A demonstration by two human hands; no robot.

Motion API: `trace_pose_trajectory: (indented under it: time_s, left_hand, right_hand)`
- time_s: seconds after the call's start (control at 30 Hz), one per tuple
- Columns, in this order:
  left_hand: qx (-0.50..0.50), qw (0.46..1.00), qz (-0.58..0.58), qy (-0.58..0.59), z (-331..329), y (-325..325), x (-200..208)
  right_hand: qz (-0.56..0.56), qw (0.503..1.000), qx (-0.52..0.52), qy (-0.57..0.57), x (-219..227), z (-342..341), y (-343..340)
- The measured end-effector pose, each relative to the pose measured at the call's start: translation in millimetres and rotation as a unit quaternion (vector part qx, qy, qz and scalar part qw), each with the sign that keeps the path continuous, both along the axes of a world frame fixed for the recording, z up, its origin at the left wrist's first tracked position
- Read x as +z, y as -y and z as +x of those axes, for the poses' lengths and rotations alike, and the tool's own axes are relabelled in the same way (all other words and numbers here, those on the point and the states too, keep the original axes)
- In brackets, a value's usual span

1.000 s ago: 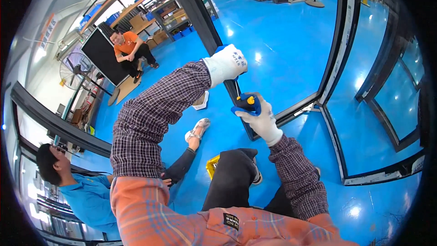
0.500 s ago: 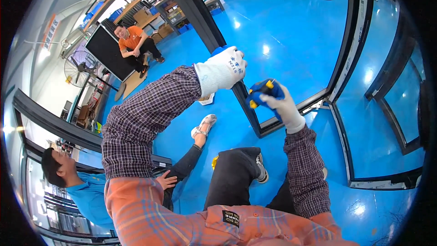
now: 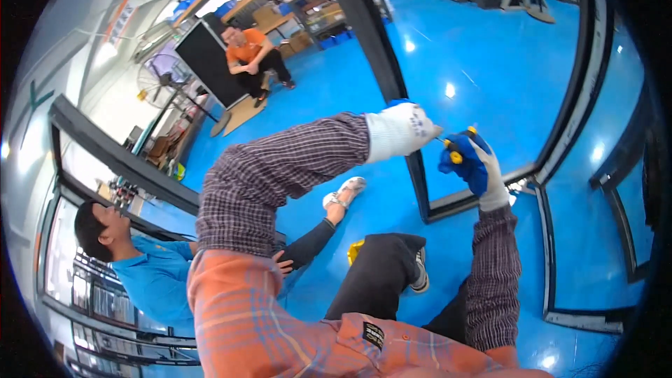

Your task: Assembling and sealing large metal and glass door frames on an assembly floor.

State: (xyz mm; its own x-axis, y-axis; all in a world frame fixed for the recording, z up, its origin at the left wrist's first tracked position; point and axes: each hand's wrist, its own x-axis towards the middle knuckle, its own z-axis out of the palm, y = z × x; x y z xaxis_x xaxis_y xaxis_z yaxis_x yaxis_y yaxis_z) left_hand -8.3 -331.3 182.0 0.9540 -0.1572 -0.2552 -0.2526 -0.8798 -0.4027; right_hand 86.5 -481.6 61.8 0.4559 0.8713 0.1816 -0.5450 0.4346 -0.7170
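Nearest, the person's bent knee in dark trousers (image 3: 381,266) rests above the glossy blue floor (image 3: 490,63). Above it, the right hand (image 3: 470,164), in a blue-palmed white glove, is closed around a yellow-handled screwdriver (image 3: 455,148). Its tip points toward the left hand (image 3: 402,129), white-gloved and wrapped around the upright black frame bar (image 3: 378,49). Left of them, a co-worker in a blue shirt (image 3: 150,276) sits on the floor. Farther back, a person in orange (image 3: 250,52) is seated.

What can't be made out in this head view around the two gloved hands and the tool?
- Tool tip: head view, hidden behind the left hand.
- Tool body: wrapped by the right hand; only yellow and blue bits show.
- Contact point on the dark frame: covered by the left hand.
- Frame's top: cut off by the picture's upper edge.
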Motion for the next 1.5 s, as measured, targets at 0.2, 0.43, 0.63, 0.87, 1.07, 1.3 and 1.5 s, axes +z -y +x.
trace_pose_trajectory:
  time_s: [0.2, 0.43, 0.63, 0.87, 1.07, 1.3, 1.5]
  left_hand:
    - [0.102, 0.992, 0.020, -0.076, 5.1, 29.1, 19.3]
    - [0.049, 0.996, 0.041, -0.070, 3.9, 17.5, -0.3]
    - [0.123, 0.987, 0.036, -0.092, 6.6, 35.7, 23.7]
    - [0.036, 0.997, 0.068, -0.017, -5.4, 29.2, 5.2]
    - [0.038, 0.999, -0.003, 0.028, -11.5, 15.6, -22.6]
    - [0.050, 0.995, 0.044, 0.069, 14.0, 23.7, -0.6]
    - [-0.015, 0.993, 0.056, 0.100, 8.7, 28.5, -10.6]
  right_hand:
    - [0.005, 0.997, -0.052, 0.049, 7.6, -10.3, 11.1]
    - [-0.033, 0.972, -0.188, 0.135, 10.8, -21.1, 8.6]
    - [-0.040, 0.963, -0.174, 0.202, -1.4, -4.5, 8.7]
    - [-0.062, 0.940, -0.164, 0.293, -5.9, -11.9, 22.6]
    - [-0.233, 0.850, -0.129, 0.455, -21.5, -6.7, 32.3]
    - [-0.448, 0.677, -0.052, 0.582, 2.7, 6.7, 36.3]
    - [-0.197, 0.834, -0.024, 0.514, -8.5, 4.5, 51.4]
